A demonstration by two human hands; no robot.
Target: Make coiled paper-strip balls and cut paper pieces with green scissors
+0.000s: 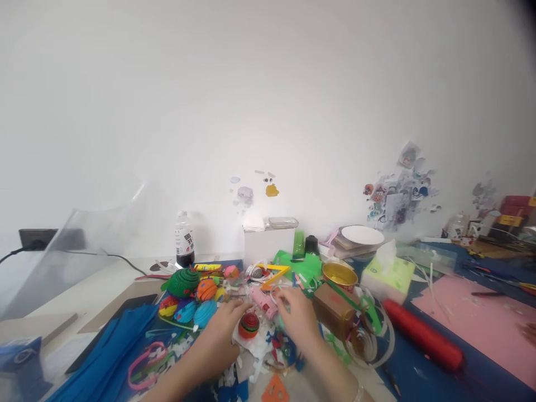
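White wall (310,111) with stickers (400,198). Bottle (185,240) with dark liquid upright near it, left. Right: green tissue box (386,282), tissue poking out; red roll (425,336) lying near pink sheet (498,335). White plate (362,235) behind.

Table (104,279), centre: red-and-green ball (248,325) on white paper (257,345). Left hand (228,325) alongside the ball; contact cannot be determined. Right hand (296,315) raised across from it, fingertips drawn together; contents indistinct. Back edge: labelled bottle (185,240), upright, near the wall (268,100). Toward the near left corner: blue strips (109,352), bunched. Toward the right edge: red roll (422,335), lying diagonally, and pink sheet (481,324), flat.
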